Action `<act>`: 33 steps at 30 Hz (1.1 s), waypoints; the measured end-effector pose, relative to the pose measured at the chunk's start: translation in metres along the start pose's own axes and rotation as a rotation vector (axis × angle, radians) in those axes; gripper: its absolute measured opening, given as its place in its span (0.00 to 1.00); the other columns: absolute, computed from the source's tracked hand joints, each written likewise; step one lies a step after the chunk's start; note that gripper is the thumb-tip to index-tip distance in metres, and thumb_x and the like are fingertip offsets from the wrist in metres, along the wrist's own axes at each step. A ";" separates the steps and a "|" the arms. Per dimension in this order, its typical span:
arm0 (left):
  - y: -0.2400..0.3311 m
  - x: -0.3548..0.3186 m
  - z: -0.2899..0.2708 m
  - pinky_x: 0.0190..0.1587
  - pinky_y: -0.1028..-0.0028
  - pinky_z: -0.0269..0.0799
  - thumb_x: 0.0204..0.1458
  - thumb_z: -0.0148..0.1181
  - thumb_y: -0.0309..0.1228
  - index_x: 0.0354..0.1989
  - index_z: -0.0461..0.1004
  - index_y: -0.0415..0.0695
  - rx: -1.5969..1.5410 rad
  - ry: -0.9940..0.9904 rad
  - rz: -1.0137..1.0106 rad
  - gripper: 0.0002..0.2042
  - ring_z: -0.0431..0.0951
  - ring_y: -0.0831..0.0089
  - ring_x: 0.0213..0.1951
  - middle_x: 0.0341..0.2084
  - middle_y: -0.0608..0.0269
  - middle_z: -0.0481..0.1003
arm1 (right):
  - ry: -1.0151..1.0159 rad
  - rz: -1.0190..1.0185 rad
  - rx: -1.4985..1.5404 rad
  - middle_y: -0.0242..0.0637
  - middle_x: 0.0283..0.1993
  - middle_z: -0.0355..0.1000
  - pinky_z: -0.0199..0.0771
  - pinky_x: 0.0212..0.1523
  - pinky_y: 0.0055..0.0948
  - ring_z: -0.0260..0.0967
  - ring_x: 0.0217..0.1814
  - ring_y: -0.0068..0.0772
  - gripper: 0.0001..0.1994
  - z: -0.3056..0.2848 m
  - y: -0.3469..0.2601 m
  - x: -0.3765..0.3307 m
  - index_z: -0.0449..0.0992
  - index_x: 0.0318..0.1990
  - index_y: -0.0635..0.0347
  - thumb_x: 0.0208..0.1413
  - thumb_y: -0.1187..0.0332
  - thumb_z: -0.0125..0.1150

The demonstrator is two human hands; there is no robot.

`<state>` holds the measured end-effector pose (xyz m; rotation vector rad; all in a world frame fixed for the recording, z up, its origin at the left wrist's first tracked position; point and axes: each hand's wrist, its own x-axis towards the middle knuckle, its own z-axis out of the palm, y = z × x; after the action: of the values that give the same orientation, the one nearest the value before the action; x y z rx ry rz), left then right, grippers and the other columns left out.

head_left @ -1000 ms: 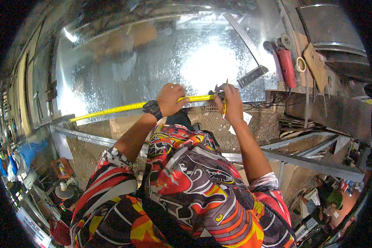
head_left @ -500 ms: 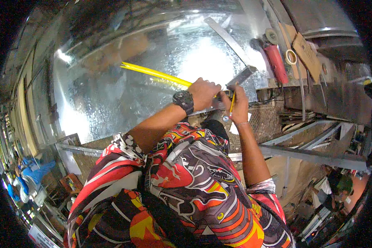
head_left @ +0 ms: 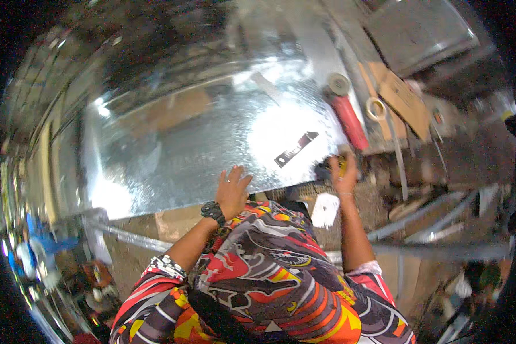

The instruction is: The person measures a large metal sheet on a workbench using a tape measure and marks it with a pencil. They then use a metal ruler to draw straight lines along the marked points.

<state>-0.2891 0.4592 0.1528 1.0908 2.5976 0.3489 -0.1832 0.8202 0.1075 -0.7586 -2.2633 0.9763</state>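
**A:** Where do your 2 hands sit right now?

**B:** Your left hand (head_left: pixel 233 191) lies flat with the fingers spread, palm down on the near edge of the big shiny metal sheet (head_left: pixel 183 149) that covers the bench. A dark wristwatch (head_left: pixel 212 211) sits on that wrist. Your right hand (head_left: pixel 344 175) is off to the right, at the sheet's near right corner, with the fingers curled around a small yellowish tool (head_left: pixel 342 166); the picture is too blurred to say what kind of tool it is.

**A:** And what lies on the sheet?

**B:** 1 dark, flat blade-like strip (head_left: pixel 296 149) rests on the bright glare patch, up and left of your right hand and apart from both hands. Your left hand touches only the sheet itself.

**A:** What is past the right edge?

**B:** A red cylindrical tool (head_left: pixel 348 121) lies along the sheet's right side, with a grey round roll (head_left: pixel 339 84) at its far end. Just right of it sits a pale ring of tape (head_left: pixel 376 108), and beyond that a brown cardboard piece (head_left: pixel 404 100).

**A:** Anything close to you?

**B:** A small white scrap (head_left: pixel 325 209) lies below the sheet's near edge, between your forearms.
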 end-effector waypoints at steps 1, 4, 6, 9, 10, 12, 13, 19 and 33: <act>-0.009 -0.012 0.014 0.73 0.39 0.46 0.52 0.64 0.32 0.66 0.68 0.46 0.026 -0.017 -0.077 0.30 0.55 0.44 0.74 0.71 0.41 0.59 | 0.007 -0.042 0.028 0.43 0.39 0.77 0.75 0.46 0.37 0.73 0.39 0.36 0.15 -0.007 0.015 0.010 0.75 0.47 0.66 0.60 0.64 0.67; -0.041 -0.044 0.085 0.72 0.37 0.45 0.53 0.65 0.39 0.75 0.55 0.48 0.126 -0.007 -0.358 0.40 0.52 0.42 0.75 0.74 0.39 0.52 | -0.061 -0.122 -0.052 0.47 0.37 0.77 0.74 0.45 0.38 0.72 0.38 0.39 0.15 -0.007 0.084 0.042 0.76 0.46 0.66 0.61 0.62 0.66; -0.038 -0.045 0.093 0.74 0.38 0.42 0.56 0.62 0.45 0.80 0.41 0.48 0.099 -0.215 -0.497 0.47 0.45 0.41 0.77 0.77 0.38 0.43 | -0.105 -0.178 -0.013 0.48 0.40 0.76 0.72 0.45 0.38 0.70 0.40 0.40 0.17 -0.008 0.066 0.061 0.75 0.48 0.69 0.62 0.62 0.66; -0.049 -0.053 0.141 0.75 0.39 0.41 0.55 0.63 0.46 0.80 0.38 0.47 0.447 0.180 -0.583 0.50 0.40 0.38 0.78 0.78 0.36 0.37 | -0.244 -0.278 0.133 0.46 0.39 0.75 0.71 0.44 0.38 0.69 0.40 0.39 0.18 -0.001 0.016 0.079 0.75 0.47 0.69 0.63 0.60 0.66; -0.054 -0.053 0.159 0.75 0.40 0.41 0.54 0.64 0.45 0.80 0.38 0.48 0.553 0.244 -0.585 0.50 0.40 0.38 0.78 0.78 0.36 0.37 | -0.240 -0.285 0.086 0.47 0.38 0.75 0.72 0.44 0.38 0.70 0.39 0.41 0.19 0.008 0.017 0.085 0.75 0.46 0.69 0.62 0.58 0.67; -0.060 -0.041 0.157 0.75 0.41 0.42 0.52 0.66 0.44 0.80 0.37 0.49 0.349 0.069 -0.630 0.52 0.41 0.37 0.77 0.78 0.36 0.37 | -0.225 -0.295 -0.018 0.48 0.36 0.75 0.73 0.43 0.39 0.71 0.37 0.44 0.20 0.028 0.031 0.099 0.75 0.44 0.68 0.62 0.55 0.67; -0.055 -0.039 0.141 0.75 0.41 0.43 0.51 0.66 0.44 0.80 0.38 0.50 0.013 -0.168 -0.645 0.52 0.42 0.37 0.77 0.78 0.36 0.37 | -0.369 -0.192 0.023 0.52 0.39 0.76 0.73 0.45 0.41 0.73 0.40 0.49 0.22 0.030 0.025 0.103 0.76 0.47 0.69 0.62 0.55 0.67; -0.062 -0.058 0.118 0.73 0.40 0.49 0.47 0.67 0.40 0.81 0.39 0.57 -0.129 -0.139 -0.558 0.53 0.42 0.39 0.78 0.78 0.39 0.36 | -0.194 -0.511 -0.209 0.63 0.54 0.73 0.71 0.57 0.51 0.71 0.55 0.64 0.29 0.076 0.057 0.126 0.72 0.57 0.75 0.62 0.54 0.66; -0.072 -0.031 0.140 0.74 0.44 0.50 0.51 0.65 0.38 0.81 0.32 0.56 -0.166 -0.263 -0.528 0.54 0.41 0.33 0.76 0.78 0.35 0.31 | -0.366 -0.416 -0.356 0.64 0.55 0.70 0.69 0.53 0.59 0.68 0.55 0.70 0.22 0.060 0.037 0.096 0.71 0.54 0.66 0.62 0.58 0.66</act>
<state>-0.2640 0.4024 0.0054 0.3426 2.4446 0.2664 -0.2795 0.8788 0.0690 -0.2262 -2.8055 0.5529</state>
